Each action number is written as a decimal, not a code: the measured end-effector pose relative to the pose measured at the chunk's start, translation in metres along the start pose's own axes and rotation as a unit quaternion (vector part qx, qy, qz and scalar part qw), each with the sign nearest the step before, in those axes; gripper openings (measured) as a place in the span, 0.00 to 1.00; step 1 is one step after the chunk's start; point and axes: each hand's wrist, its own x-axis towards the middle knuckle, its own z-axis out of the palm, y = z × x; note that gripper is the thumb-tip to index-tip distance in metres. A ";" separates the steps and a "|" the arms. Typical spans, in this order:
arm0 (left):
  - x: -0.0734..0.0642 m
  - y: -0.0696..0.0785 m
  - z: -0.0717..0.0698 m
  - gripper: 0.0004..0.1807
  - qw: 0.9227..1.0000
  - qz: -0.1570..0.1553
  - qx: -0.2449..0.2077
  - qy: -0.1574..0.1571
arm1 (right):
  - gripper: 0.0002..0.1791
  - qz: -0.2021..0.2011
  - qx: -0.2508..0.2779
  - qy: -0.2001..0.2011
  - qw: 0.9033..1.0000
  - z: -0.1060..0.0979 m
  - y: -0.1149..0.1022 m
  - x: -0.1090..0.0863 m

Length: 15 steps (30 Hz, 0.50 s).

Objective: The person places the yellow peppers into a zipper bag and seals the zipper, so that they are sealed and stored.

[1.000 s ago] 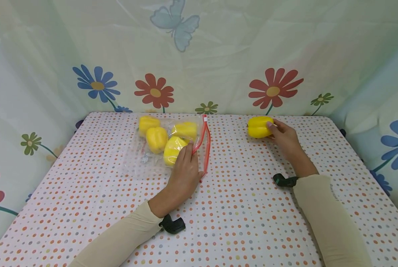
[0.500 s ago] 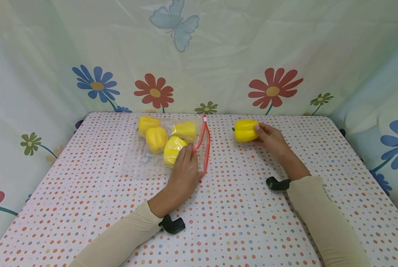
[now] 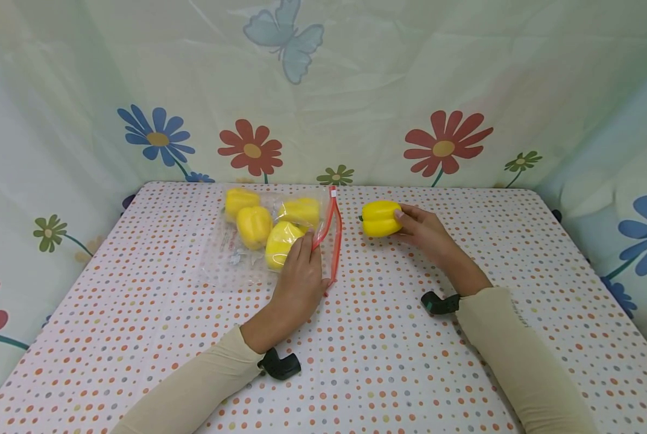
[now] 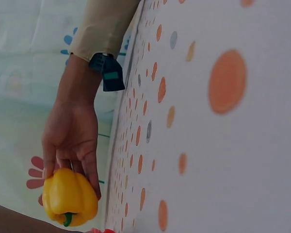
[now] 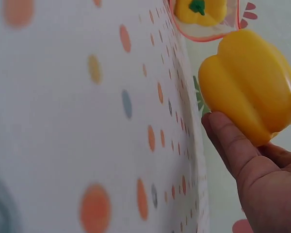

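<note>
My right hand (image 3: 423, 232) grips a yellow bell pepper (image 3: 380, 218) by its blunt end, thumb on one side and fingers on the other. Its green stem points left, toward the bag. In the right wrist view the pepper (image 5: 252, 85) appears raised off the table. A clear zip bag (image 3: 220, 265) with a red zip edge lies on its side, mouth facing right. Several yellow peppers (image 3: 255, 227) are inside. My left hand (image 3: 298, 289) holds the bag's upper lip at the mouth, fingers over the red edge; its thumb is mostly hidden. The mouth gapes in the right wrist view.
A white tablecloth with coloured dots (image 3: 356, 361) covers the table. Behind it hangs a curtain (image 3: 366, 90) printed with flowers and a butterfly. Black wrist mounts (image 3: 281, 364) sit at both cuffs.
My right hand has carried the pepper leftward and slightly nearer to me, closer to the bag's mouth. The left hand and the bag have stayed in place.
</note>
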 end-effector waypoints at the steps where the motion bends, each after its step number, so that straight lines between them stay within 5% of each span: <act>1: 0.000 0.000 0.000 0.43 1.000 0.000 -0.001 0.001 | 0.38 -0.002 0.001 -0.003 1.000 0.001 0.000 0.000; 15: 0.000 0.000 0.000 0.43 1.000 -0.005 -0.014 -0.006 | 0.37 -0.001 0.013 -0.048 0.999 0.029 -0.006 0.003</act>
